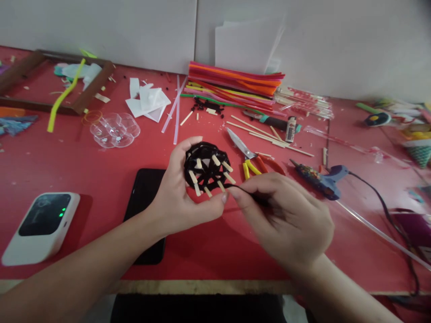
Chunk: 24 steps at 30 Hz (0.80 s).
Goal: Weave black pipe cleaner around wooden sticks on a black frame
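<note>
Near the middle of the view, my left hand (182, 193) grips a small round black woven piece (207, 167), with thumb below and fingers behind it. Several short pale wooden sticks (216, 160) poke out of the piece in a ring, and black spokes cross its centre. From its lower right edge runs a black strip (243, 188), probably pipe cleaner. My right hand (286, 215) pinches that strip between thumb and forefinger, just beside the left thumb. The strip's far end is hidden in the right palm.
Scissors (240, 143), yellow-handled pliers (251, 168) and a glue gun (319, 177) lie to the right. Pipe cleaners (235, 83) and thin sticks (269, 134) are behind. A black phone (143, 188) lies under the left arm, a white device (40, 229) further left, a clear flower-shaped box (115, 130) beyond.
</note>
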### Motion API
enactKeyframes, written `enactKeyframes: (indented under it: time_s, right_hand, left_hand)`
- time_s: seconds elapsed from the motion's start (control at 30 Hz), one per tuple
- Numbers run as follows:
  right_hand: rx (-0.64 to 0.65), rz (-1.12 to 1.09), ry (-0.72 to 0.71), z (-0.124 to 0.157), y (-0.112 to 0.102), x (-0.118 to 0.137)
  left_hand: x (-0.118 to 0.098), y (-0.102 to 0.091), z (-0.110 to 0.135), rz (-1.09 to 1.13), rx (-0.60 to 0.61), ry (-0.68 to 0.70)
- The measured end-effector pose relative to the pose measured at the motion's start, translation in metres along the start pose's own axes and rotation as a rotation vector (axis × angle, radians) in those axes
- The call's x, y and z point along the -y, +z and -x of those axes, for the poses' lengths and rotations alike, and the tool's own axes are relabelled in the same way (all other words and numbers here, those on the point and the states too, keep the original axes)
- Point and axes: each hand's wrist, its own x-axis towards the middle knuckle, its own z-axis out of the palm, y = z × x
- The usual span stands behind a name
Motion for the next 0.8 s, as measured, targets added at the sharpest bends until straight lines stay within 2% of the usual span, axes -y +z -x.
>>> enactKeyframes:
  time_s: [0.3, 0.47, 0.6, 0.8]
  right_hand:
    - [0.012, -0.17, 0.21, 0.007, 0.003, 0.0]
    - [0.001, -0.193, 0.22, 0.009, 0.005, 0.0]
    - [0.007, -0.176, 0.165, 0.009, 0.006, 0.003]
    - [-0.029, -0.032, -0.125, 0.005, 0.007, 0.003]
  left_hand:
    - [0.002, 0.003, 0.002, -0.093, -0.072, 0.046]
    - [0.004, 0.002, 0.004, -0.198, -0.117, 0.127]
    - [0.011, -0.005, 0.008, -0.299, -0.142, 0.197]
    - [0.016, -0.006, 0.01, -0.327, -0.202, 0.239]
